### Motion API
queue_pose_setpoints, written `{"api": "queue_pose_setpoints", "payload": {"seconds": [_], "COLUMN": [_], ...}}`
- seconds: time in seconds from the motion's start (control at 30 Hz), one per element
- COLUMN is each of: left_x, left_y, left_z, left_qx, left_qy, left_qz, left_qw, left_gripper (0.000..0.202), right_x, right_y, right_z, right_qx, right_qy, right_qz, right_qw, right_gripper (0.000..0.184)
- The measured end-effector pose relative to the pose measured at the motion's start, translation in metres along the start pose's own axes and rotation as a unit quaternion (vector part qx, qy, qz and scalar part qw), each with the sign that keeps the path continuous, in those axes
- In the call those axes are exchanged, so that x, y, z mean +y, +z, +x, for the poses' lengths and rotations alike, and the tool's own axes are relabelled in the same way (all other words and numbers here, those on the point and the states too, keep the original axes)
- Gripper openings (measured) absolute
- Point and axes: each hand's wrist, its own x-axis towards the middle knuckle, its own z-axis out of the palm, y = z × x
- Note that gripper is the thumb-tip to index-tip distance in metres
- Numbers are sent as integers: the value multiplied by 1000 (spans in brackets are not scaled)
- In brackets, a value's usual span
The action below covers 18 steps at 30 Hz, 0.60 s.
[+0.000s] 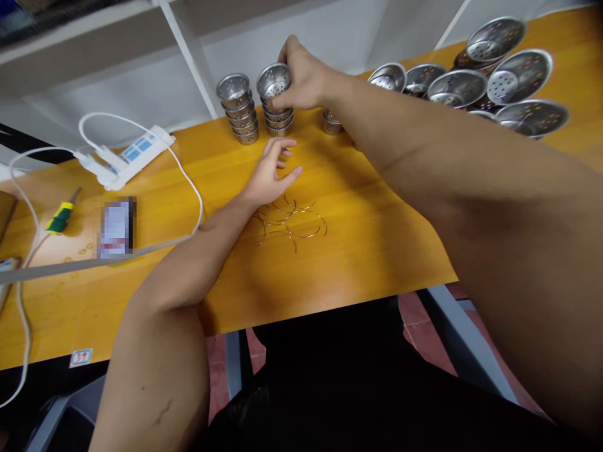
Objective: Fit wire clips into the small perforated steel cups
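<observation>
The fingers of the right hand (308,76), partly hidden, hold the top cup (274,80) of one stack (279,123); the second stack (241,112) stands just left of them. Farther right, the forearm (414,147) covers part of more cups (458,86). The left hand's (267,177) fingers curl loosely apart; below them, overlapping curved wires (288,220) resist counting.

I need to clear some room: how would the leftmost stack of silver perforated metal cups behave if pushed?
The leftmost stack of silver perforated metal cups would probably tip if pushed near the top, standing tall on a narrow base. It is likely light for its size, since the cups have holes through their walls. The shiny metal may feel slippery.
</observation>
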Motion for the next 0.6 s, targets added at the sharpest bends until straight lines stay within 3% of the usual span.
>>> {"api": "queue_pose_setpoints", "payload": {"seconds": [0.2,0.6], "left_x": [-1,-1], "left_y": [-2,0], "left_z": [-1,1], "left_qx": [-2,-5], "left_qy": [-10,-13], "left_qz": [4,18], "left_qw": [1000,1000], "left_gripper": [61,63], "right_x": [0,-5], "right_y": [11,19], "right_z": [-3,-1], "right_qx": [-12,27], "right_qy": [-21,46], "right_qz": [30,11], "right_qw": [999,999], "right_gripper": [92,102]}}
